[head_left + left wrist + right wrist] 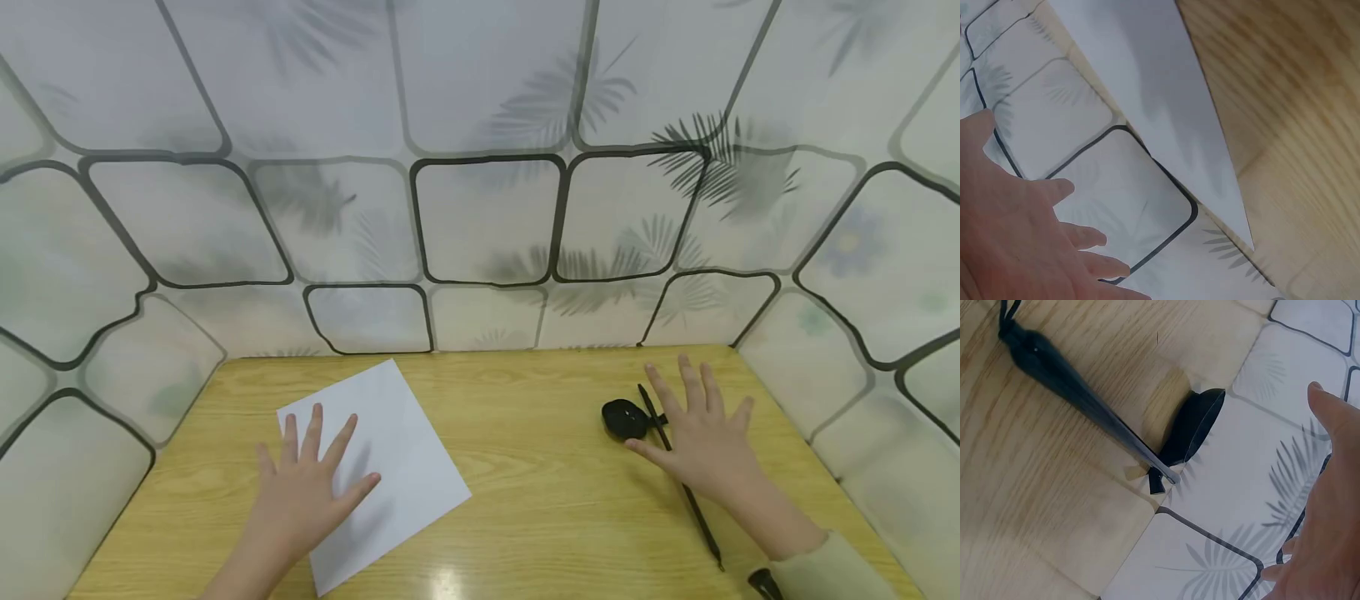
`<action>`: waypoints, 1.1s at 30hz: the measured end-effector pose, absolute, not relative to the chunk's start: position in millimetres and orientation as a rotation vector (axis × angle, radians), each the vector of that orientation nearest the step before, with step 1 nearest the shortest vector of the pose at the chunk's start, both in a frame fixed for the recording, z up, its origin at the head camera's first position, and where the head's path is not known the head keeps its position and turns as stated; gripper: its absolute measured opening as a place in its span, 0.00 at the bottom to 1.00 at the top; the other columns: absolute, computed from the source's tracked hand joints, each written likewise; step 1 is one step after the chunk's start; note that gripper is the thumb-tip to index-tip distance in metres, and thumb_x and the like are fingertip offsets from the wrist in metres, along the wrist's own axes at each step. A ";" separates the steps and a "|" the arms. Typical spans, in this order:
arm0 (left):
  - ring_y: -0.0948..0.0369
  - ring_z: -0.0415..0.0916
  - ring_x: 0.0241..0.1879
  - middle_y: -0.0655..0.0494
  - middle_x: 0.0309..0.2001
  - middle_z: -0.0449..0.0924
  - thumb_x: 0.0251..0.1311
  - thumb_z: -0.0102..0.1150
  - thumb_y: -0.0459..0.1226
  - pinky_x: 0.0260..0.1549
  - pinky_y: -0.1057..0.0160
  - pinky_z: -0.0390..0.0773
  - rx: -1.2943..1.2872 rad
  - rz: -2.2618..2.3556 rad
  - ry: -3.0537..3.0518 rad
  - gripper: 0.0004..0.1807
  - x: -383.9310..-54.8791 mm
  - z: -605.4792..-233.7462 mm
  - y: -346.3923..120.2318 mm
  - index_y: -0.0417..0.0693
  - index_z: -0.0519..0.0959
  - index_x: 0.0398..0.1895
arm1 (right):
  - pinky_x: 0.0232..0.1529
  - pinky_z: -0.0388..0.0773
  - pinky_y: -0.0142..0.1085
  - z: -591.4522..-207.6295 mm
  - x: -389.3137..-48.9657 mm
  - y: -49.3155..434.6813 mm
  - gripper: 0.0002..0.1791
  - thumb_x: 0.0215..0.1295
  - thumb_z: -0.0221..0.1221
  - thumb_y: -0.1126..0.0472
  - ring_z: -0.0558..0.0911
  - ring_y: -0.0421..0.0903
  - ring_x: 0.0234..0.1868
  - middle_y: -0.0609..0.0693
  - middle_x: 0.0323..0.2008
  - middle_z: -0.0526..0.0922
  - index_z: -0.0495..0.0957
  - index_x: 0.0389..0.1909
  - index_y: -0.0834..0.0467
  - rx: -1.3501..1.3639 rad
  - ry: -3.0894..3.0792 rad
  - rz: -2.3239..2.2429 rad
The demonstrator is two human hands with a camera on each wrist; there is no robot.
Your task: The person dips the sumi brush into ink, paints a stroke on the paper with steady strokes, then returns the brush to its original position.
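Observation:
With its fingers straight and spread, my left hand (300,492) is over the left part of a white sheet of paper (412,475), holding nothing. Shadows fall on the sheet beside it. Fingers fanned out, my right hand (705,450) holds nothing and is above a slim black stick (701,521), hiding part of it. The right wrist view shows that the stick (1085,403) has a thicker end with a cord loop. Next to its far end lies a rounded black object (624,419) with a small tab; its kind is unclear.
A yellowish wood-grain table (540,517) lies below both hands. White cloth-like walls (487,217) with dark outlines and leaf prints rise behind it and on both sides. A small dark item (763,582) shows near the right sleeve (828,571).

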State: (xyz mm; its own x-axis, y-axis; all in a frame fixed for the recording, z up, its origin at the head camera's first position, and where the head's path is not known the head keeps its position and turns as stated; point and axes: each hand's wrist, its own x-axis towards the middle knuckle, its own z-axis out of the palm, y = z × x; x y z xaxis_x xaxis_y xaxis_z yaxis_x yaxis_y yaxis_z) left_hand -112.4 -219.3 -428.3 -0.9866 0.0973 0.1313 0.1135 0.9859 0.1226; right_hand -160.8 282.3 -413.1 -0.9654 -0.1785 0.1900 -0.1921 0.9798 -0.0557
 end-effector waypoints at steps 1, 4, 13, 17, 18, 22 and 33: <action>0.21 0.46 0.79 0.28 0.82 0.52 0.66 0.57 0.69 0.65 0.11 0.49 -0.170 -0.199 -3.003 0.47 -111.7 -429.8 -219.1 0.58 0.66 0.82 | 0.62 0.43 0.91 -412.7 -160.8 282.9 0.65 0.62 0.63 0.25 0.47 0.77 0.81 0.69 0.85 0.41 0.33 0.88 0.39 0.284 -2.939 0.104; 0.22 0.49 0.79 0.29 0.82 0.54 0.66 0.58 0.69 0.66 0.13 0.51 -0.195 -0.184 -2.992 0.46 -109.4 -433.9 -218.7 0.58 0.67 0.81 | 0.63 0.43 0.90 -412.0 -161.1 284.9 0.64 0.63 0.63 0.25 0.48 0.77 0.81 0.69 0.84 0.43 0.34 0.88 0.40 0.302 -2.930 0.092; 0.25 0.54 0.79 0.30 0.80 0.59 0.66 0.61 0.65 0.69 0.18 0.56 -0.278 -0.183 -2.947 0.42 -102.3 -437.6 -220.3 0.56 0.71 0.78 | 0.65 0.53 0.86 -415.6 -162.9 293.8 0.64 0.60 0.69 0.30 0.57 0.76 0.79 0.70 0.81 0.53 0.40 0.88 0.40 0.397 -2.815 0.034; 0.27 0.57 0.78 0.31 0.80 0.62 0.66 0.63 0.62 0.71 0.21 0.58 -0.333 -0.180 -2.919 0.40 -97.8 -438.2 -222.6 0.56 0.73 0.77 | 0.68 0.55 0.82 -416.1 -163.2 298.6 0.64 0.58 0.70 0.31 0.59 0.76 0.77 0.71 0.80 0.55 0.42 0.88 0.40 0.453 -2.777 0.015; 0.28 0.58 0.78 0.32 0.80 0.62 0.66 0.63 0.62 0.71 0.22 0.58 -0.347 -0.176 -2.911 0.40 -97.2 -438.9 -223.1 0.56 0.73 0.77 | 0.68 0.56 0.81 -416.2 -163.2 300.0 0.64 0.58 0.70 0.31 0.60 0.76 0.77 0.71 0.80 0.55 0.43 0.88 0.41 0.470 -2.769 0.013; 0.29 0.62 0.77 0.33 0.78 0.65 0.65 0.65 0.61 0.71 0.23 0.60 -0.398 -0.153 -2.873 0.39 -94.4 -439.6 -225.2 0.55 0.75 0.76 | 0.69 0.61 0.77 -416.9 -163.1 306.7 0.61 0.60 0.69 0.31 0.62 0.75 0.75 0.71 0.80 0.57 0.45 0.87 0.42 0.549 -2.727 -0.003; 0.35 0.67 0.76 0.37 0.77 0.69 0.65 0.66 0.60 0.70 0.29 0.68 -0.498 -0.069 -2.854 0.39 -89.6 -446.0 -227.3 0.54 0.76 0.75 | 0.85 0.48 0.59 -425.7 -157.5 330.9 0.46 0.75 0.51 0.27 0.71 0.68 0.70 0.69 0.74 0.67 0.56 0.85 0.47 0.814 -2.586 -0.078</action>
State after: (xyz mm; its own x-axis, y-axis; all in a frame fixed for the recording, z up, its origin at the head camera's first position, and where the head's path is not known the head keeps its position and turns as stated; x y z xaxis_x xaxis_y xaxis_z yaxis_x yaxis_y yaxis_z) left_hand -89.6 -227.3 -446.0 -0.9122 0.3277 0.2459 0.3392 0.9407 0.0048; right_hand -157.5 330.9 -425.7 -0.7372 -0.5585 0.3802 -0.5345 0.8263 0.1776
